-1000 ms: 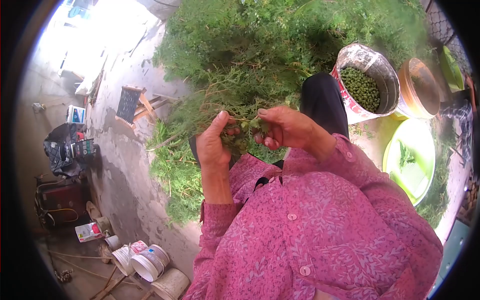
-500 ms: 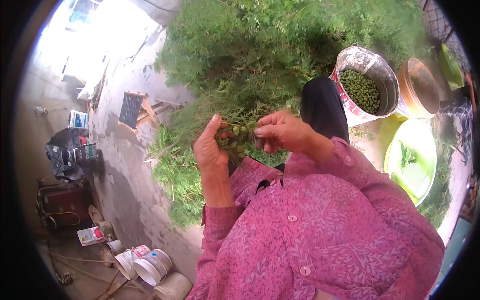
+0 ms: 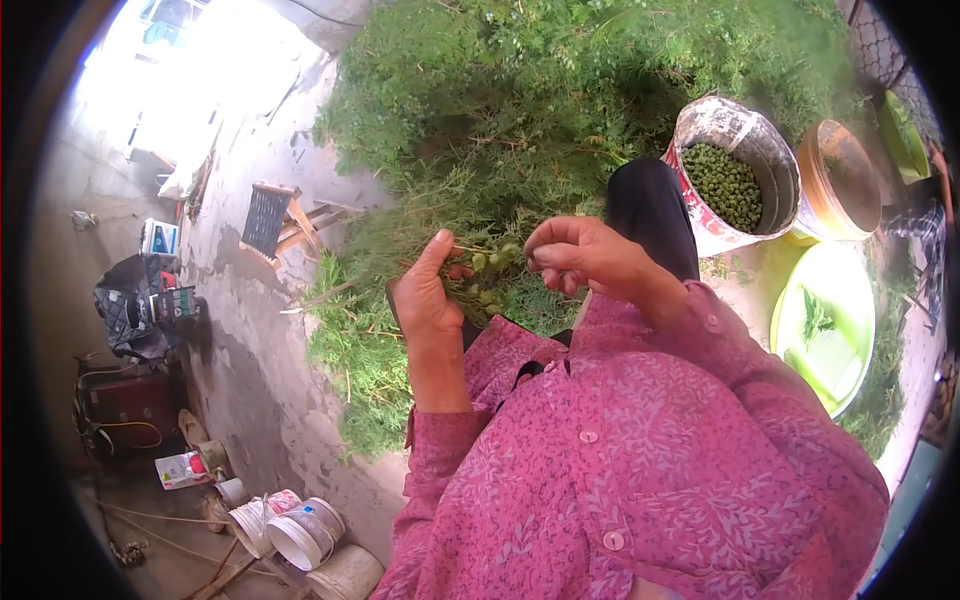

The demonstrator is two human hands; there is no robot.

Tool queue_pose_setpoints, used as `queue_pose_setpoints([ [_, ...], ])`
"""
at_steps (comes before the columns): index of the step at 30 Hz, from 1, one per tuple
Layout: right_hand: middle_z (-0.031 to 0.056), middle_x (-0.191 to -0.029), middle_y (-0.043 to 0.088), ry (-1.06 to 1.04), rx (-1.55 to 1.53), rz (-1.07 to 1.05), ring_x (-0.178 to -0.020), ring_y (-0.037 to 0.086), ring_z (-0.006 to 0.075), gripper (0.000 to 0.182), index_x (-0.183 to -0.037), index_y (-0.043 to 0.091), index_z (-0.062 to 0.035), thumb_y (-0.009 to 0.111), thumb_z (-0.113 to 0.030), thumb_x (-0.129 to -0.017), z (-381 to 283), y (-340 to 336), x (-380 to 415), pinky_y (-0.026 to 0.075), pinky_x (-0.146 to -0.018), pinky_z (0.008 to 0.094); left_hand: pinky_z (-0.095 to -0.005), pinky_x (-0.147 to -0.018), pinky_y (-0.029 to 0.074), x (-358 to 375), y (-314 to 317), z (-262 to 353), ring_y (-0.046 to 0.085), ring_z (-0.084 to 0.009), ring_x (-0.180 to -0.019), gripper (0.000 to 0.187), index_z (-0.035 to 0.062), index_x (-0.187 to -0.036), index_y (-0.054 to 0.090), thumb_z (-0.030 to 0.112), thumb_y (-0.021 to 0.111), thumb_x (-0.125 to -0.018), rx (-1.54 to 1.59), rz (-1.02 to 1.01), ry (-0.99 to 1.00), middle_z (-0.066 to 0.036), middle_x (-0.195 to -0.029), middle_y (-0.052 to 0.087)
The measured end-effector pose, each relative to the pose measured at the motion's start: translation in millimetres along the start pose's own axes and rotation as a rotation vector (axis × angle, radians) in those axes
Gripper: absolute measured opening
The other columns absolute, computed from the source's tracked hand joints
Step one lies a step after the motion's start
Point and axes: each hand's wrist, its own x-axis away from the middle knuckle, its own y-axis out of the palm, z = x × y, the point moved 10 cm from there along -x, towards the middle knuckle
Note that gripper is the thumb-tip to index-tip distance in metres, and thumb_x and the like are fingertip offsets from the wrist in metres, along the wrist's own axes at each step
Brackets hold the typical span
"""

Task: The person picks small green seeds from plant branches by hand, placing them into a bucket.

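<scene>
My left hand [image 3: 430,295] is closed round a green sprig [image 3: 482,262] that bears several small round green fruits. To the right of the sprig, a little apart from it, is my right hand [image 3: 585,258], its thumb and forefinger pinched together; whatever lies between the fingertips is too small to make out. Beneath and beyond both hands spreads a large heap of feathery green branches [image 3: 480,130]. A red and white bucket [image 3: 690,200] past my dark-clothed knee holds many small green fruits [image 3: 722,185].
An orange-rimmed bucket [image 3: 812,180] and a light green basin [image 3: 780,325] stand at the right. A small wooden stool [image 3: 268,222] is on the floor at the left. White buckets [image 3: 295,540] lie at the lower left, below a dark red case [image 3: 130,405].
My right hand has drawn away from the sprig, slightly to the right. My left hand still holds the sprig in nearly the same place.
</scene>
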Motion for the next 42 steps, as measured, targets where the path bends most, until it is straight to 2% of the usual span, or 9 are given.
queue_pose_setpoints([
  [10, -0.0024, -0.064, 0.052, 0.021, -0.059, -0.034, -0.053, 0.046, 0.0037, 0.016, -0.092, 0.056, -0.0047, 0.061, -0.017, -0.083, 9, 19, -19, 0.034, -0.046, 0.0179, -0.0232, -0.046, 0.045, 12, 12, 4, 0.052, -0.0129, -0.052, 0.009, 0.0023, -0.079, 0.06, 0.004, 0.067, -0.075, -0.024, -0.034, 0.028, -0.006, -0.069, 0.059],
  [16, 0.0021, -0.065, 0.056, 0.01, -0.146, 0.187, -0.05, 0.05, 0.0083, 0.011, -0.083, 0.059, -0.0027, 0.06, -0.013, -0.079, 13, 0, -15, 0.039, -0.047, 0.0208, -0.0251, -0.046, 0.044, 6, 5, -4, 0.059, -0.0153, -0.064, 0.028, 0.0046, -0.098, 0.056, -0.002, 0.067, -0.072, -0.014, -0.023, -0.013, -0.005, -0.08, 0.061],
  [20, 0.005, -0.063, 0.058, 0.052, -0.372, 0.198, -0.049, 0.053, 0.0103, 0.01, -0.081, 0.06, -0.0014, 0.057, -0.01, -0.079, 28, -6, -8, 0.041, -0.047, 0.0212, -0.0263, -0.046, 0.045, 12, 19, 2, 0.059, -0.0154, -0.064, 0.028, 0.0045, -0.098, 0.056, -0.002, 0.067, -0.073, -0.042, -0.039, 0.081, -0.006, -0.08, 0.061],
  [22, 0.0061, -0.065, 0.059, 0.236, -0.36, -0.24, -0.052, 0.055, 0.011, 0.009, -0.082, 0.06, -0.0007, 0.054, -0.007, -0.078, 40, 29, 4, 0.042, -0.047, 0.0214, -0.0272, -0.047, 0.045, 3, 2, 5, 0.059, -0.0156, -0.065, 0.027, 0.0041, -0.097, 0.056, -0.001, 0.067, -0.073, -0.031, 0.095, 0.127, -0.006, -0.079, 0.06],
  [25, 0.0065, -0.074, 0.061, 0.254, -0.297, -0.234, -0.055, 0.056, 0.0116, 0.012, -0.084, 0.059, 0.0003, 0.051, -0.004, -0.076, 43, 42, 15, 0.043, -0.047, 0.0219, -0.0263, -0.047, 0.045, -8, -10, 18, 0.052, -0.0133, -0.054, 0.014, 0.0016, -0.084, 0.059, 0.004, 0.069, -0.074, -0.007, 0.082, 0.1, -0.008, -0.07, 0.059],
  [30, 0.0023, -0.081, 0.058, 0.07, -0.299, 0.034, -0.065, 0.055, 0.0084, 0.022, -0.098, 0.054, -0.0054, 0.064, -0.016, -0.081, 24, 16, -18, 0.04, -0.047, 0.02, -0.0245, -0.046, 0.046, 4, 3, 11, 0.051, -0.013, -0.052, 0.011, 0.0019, -0.081, 0.058, 0.003, 0.067, -0.075, 0.002, 0.06, 0.092, -0.007, -0.068, 0.058],
  [36, 0.0012, -0.074, 0.057, 0.067, -0.312, 0.091, -0.059, 0.054, 0.0083, 0.012, -0.083, 0.057, -0.0077, 0.063, -0.017, -0.081, 27, 21, -25, 0.039, -0.046, 0.0196, -0.0238, -0.046, 0.046, 9, 13, 10, 0.054, -0.0134, -0.054, 0.013, 0.0022, -0.084, 0.058, 0.002, 0.067, -0.075, -0.033, 0.003, 0.106, -0.007, -0.072, 0.059],
  [40, 0.0024, -0.071, 0.058, 0.055, -0.367, 0.076, -0.055, 0.053, 0.009, 0.01, -0.078, 0.058, -0.0064, 0.06, -0.015, -0.081, 25, 19, -22, 0.039, -0.046, 0.0198, -0.0245, -0.046, 0.046, 12, 20, 16, 0.055, -0.0142, -0.054, 0.012, 0.0017, -0.084, 0.058, 0.003, 0.067, -0.076, -0.037, -0.008, 0.158, -0.007, -0.071, 0.06],
  [42, 0.0046, -0.072, 0.059, 0.098, -0.408, -0.162, -0.054, 0.054, 0.0101, 0.01, -0.079, 0.059, -0.0043, 0.056, -0.013, -0.081, 22, 41, -15, 0.039, -0.044, 0.0206, -0.0254, -0.046, 0.046, 9, 17, 19, 0.056, -0.0151, -0.055, 0.013, 0.0018, -0.086, 0.059, 0.003, 0.067, -0.075, -0.02, 0.021, 0.233, -0.008, -0.072, 0.06],
])
